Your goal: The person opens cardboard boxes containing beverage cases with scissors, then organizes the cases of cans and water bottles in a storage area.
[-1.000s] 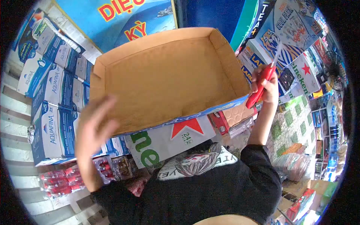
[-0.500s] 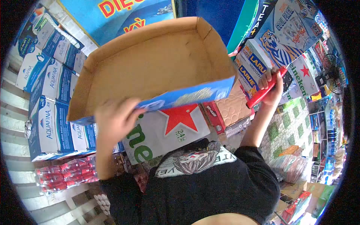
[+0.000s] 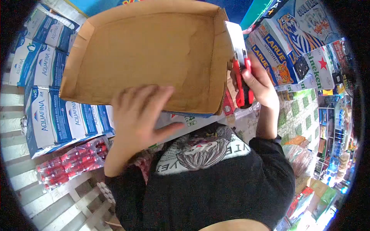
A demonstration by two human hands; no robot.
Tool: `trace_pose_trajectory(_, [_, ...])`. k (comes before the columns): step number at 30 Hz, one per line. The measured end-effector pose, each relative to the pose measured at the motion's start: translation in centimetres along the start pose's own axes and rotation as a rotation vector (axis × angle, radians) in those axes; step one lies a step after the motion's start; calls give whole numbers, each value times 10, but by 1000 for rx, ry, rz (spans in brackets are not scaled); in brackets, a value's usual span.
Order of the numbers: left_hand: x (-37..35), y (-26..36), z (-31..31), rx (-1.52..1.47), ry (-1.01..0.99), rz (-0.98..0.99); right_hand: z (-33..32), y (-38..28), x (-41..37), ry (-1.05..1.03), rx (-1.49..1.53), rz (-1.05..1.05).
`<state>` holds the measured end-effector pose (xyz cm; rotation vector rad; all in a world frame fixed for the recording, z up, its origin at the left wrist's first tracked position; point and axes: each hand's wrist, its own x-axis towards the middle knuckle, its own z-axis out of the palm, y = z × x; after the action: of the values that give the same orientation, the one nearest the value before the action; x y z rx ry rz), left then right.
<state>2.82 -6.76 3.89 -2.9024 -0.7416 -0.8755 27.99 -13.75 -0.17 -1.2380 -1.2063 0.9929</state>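
Cardboard tray [image 3: 146, 57] sits just ahead of both hands, open face twd camera, long axis L–R; L hand [image 3: 140, 111] overlaps its near edge, slightly blurred, fingers spread, nothing visibly held, contact can't tell; R hand [image 3: 260, 82] is wrapped round red cutter [image 3: 243, 92], blade [image 3: 236, 36] out, pointing away, beside tray's R wall.

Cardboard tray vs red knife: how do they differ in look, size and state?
Size: the cardboard tray is far larger than the red knife. Look: the tray is brown inside; the knife has a pale blade. State: the knife is gripped in the right hand; whether the left hand touches the tray is unclear.
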Motion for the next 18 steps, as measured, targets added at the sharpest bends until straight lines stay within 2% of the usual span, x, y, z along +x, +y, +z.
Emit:
trace_pose_trajectory(1, [-1, 2, 13, -41, -91, 10, -13, 0, 6, -116, -481, -211])
trace_pose_trajectory(2, [-2, 1, 24, -83, -180, 23, -9, -1, 1, -115, -485, -197])
trace_pose_trajectory(3, [1, -4, 32, -53, -105, 95, -1, -3, -7, -97, -307, -118])
trace_pose_trajectory(5, [2, -14, 33, 6, -104, 81, 1, -1, -16, -104, -68, -26])
trace_pose_trajectory(8, [9, -17, 42, 73, -12, 44, 5, 0, -27, 45, -57, 10])
trace_pose_trajectory(9, [11, -15, 44, 128, -43, -30, 4, -4, -31, 67, -194, 121])
trace_pose_trajectory(10, [14, -12, 46, 184, -72, -104, 9, -11, -31, 71, -192, 116])
trace_pose_trajectory(12, [18, -3, 50, 265, -85, -85, 30, -25, -29, 245, -452, 56])
trace_pose_trajectory(14, [22, 6, 54, 340, -99, -60, 43, -15, -31, 227, -615, -6])
trace_pose_trajectory(15, [23, 11, 56, 405, -113, -48, 49, -15, -30, 218, -595, 60])
trace_pose_trajectory(16, [23, 14, 58, 470, -130, -38, 55, -13, -28, 247, -632, -21])
trace_pose_trajectory(18, [22, 15, 58, 487, -143, -27, 57, -10, -25, 155, -697, 35])
